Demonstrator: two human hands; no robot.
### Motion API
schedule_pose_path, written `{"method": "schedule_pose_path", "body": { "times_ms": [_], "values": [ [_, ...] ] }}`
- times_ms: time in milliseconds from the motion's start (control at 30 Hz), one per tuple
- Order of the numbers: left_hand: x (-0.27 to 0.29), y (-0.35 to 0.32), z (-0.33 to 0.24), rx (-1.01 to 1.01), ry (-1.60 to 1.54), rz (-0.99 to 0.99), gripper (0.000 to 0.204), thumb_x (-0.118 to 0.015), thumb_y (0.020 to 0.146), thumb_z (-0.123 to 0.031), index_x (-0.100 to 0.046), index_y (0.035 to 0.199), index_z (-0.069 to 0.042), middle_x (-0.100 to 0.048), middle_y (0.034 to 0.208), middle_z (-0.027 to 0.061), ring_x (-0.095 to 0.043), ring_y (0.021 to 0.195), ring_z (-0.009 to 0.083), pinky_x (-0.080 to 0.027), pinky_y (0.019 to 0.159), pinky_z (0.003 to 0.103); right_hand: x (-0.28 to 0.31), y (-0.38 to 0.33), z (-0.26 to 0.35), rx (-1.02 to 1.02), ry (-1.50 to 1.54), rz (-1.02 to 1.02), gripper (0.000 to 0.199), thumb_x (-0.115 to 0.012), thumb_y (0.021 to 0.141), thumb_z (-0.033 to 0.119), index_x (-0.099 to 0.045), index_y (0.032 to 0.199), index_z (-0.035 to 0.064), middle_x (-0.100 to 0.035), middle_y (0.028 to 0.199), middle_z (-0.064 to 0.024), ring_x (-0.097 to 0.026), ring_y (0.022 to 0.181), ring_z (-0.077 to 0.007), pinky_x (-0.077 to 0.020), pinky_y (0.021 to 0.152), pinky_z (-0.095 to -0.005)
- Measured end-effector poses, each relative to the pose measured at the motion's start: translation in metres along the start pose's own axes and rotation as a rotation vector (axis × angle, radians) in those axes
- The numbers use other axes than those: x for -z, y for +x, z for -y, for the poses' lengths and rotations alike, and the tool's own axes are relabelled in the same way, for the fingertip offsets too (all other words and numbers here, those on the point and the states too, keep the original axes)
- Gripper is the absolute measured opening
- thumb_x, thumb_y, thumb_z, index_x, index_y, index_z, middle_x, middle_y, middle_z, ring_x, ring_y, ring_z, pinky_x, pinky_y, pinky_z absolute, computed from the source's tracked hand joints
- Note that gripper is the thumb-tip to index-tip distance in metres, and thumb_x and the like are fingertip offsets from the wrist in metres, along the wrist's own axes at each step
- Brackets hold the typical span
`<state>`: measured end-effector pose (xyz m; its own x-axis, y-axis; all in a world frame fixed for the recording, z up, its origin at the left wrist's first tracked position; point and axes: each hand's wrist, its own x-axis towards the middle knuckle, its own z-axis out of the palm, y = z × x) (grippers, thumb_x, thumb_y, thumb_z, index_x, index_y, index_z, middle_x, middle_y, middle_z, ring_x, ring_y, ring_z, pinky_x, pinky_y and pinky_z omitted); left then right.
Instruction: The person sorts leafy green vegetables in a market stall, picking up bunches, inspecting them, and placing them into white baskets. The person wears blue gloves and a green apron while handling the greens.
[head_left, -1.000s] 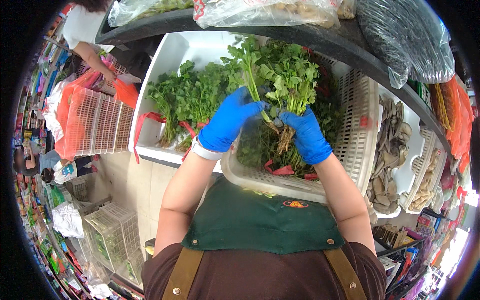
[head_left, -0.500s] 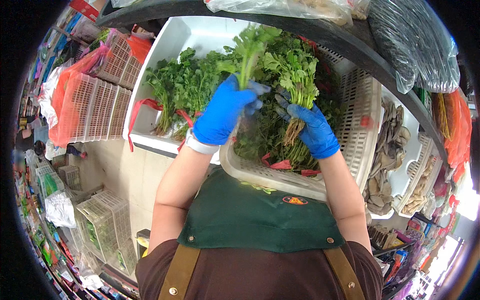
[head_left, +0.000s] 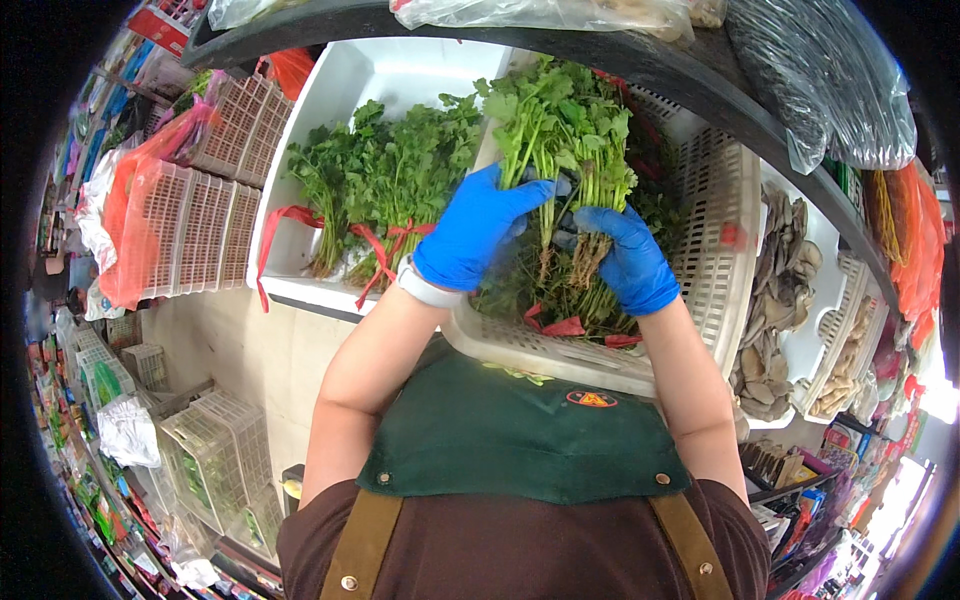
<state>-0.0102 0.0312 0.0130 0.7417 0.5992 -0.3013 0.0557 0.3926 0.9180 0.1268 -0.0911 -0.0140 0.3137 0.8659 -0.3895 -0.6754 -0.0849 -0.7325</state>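
Observation:
Both my hands wear blue gloves and are over a white slatted crate (head_left: 720, 250) full of leafy greens. My left hand (head_left: 468, 232) is closed on a few celery stalks (head_left: 522, 148), leaves up and a thin root hanging below. Against them, on the right, my right hand (head_left: 630, 258) grips a bunch of leafy celery (head_left: 600, 175) whose brown roots hang at the fingers. Some fingers of each hand are hidden behind the stems. Red ribbon (head_left: 556, 322) lies on the greens in the crate's near end.
To the left, a white foam box (head_left: 345, 75) holds bunches of greens (head_left: 400, 165) tied with red ribbon. Grey mushrooms (head_left: 775, 300) lie in a tray on the right. A dark curved bar (head_left: 560, 48) runs across the far side, with plastic bags (head_left: 820, 85) on it. Stacked crates (head_left: 195, 230) stand farther left.
My left hand has brought its stalks down and to the right, beside the bunch in my right hand. The right hand has hardly moved and keeps its hold.

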Motion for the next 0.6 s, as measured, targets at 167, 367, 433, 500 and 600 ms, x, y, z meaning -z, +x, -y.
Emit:
{"method": "schedule_pose_path", "body": {
  "times_ms": [167,367,433,500,600],
  "values": [
    [0.005,-0.003,-0.001,0.047,0.026,-0.035,0.017,-0.061,0.080,-0.021,-0.062,0.088,-0.006,-0.047,0.056,-0.0046,-0.036,0.045,0.0034,-0.026,0.042,0.019,-0.016,-0.007,0.010,0.015,-0.071,-0.037,0.027,-0.059,0.077,0.007,-0.056,0.103,0.0022,-0.063,0.092,-0.0091,-0.061,0.082,-0.0187,-0.0497,0.071,-0.0302],
    [0.008,-0.001,0.005,0.040,-0.035,-0.052,0.023,-0.060,0.080,-0.021,-0.060,0.097,-0.005,-0.056,0.070,-0.0018,-0.045,0.053,0.0044,-0.035,0.047,0.019,-0.023,-0.002,0.004,0.128,-0.118,-0.083,0.028,-0.060,0.077,0.004,-0.055,0.105,0.0003,-0.063,0.094,-0.0103,-0.061,0.083,-0.0184,-0.0496,0.074,-0.0299],
    [0.007,-0.005,-0.001,0.031,-0.070,-0.108,0.018,-0.060,0.079,-0.023,-0.061,0.087,-0.006,-0.050,0.057,-0.0020,-0.041,0.047,0.0047,-0.029,0.043,0.018,-0.017,-0.003,0.010,0.124,-0.085,-0.040,0.030,-0.060,0.077,0.003,-0.054,0.106,-0.0015,-0.062,0.095,-0.0119,-0.061,0.085,-0.0197,-0.0492,0.077,-0.0301],
    [0.005,-0.008,-0.009,0.080,-0.018,-0.120,0.020,-0.058,0.080,-0.023,-0.061,0.091,-0.006,-0.050,0.056,-0.0018,-0.042,0.047,0.0050,-0.029,0.043,0.018,-0.013,0.000,0.006,0.174,-0.080,-0.055,0.031,-0.058,0.077,0.001,-0.053,0.107,-0.0036,-0.062,0.098,-0.0141,-0.061,0.090,-0.0216,-0.0478,0.081,-0.0312],
    [0.005,-0.008,-0.012,0.084,0.031,-0.082,0.021,-0.056,0.081,-0.022,-0.061,0.094,-0.005,-0.051,0.058,-0.0016,-0.043,0.048,0.0052,-0.029,0.044,0.018,-0.012,0.001,0.003,0.191,-0.053,-0.041,0.030,-0.056,0.077,-0.001,-0.053,0.107,-0.0030,-0.062,0.098,-0.0139,-0.060,0.091,-0.0217,-0.0472,0.082,-0.0315]
  ]
}}
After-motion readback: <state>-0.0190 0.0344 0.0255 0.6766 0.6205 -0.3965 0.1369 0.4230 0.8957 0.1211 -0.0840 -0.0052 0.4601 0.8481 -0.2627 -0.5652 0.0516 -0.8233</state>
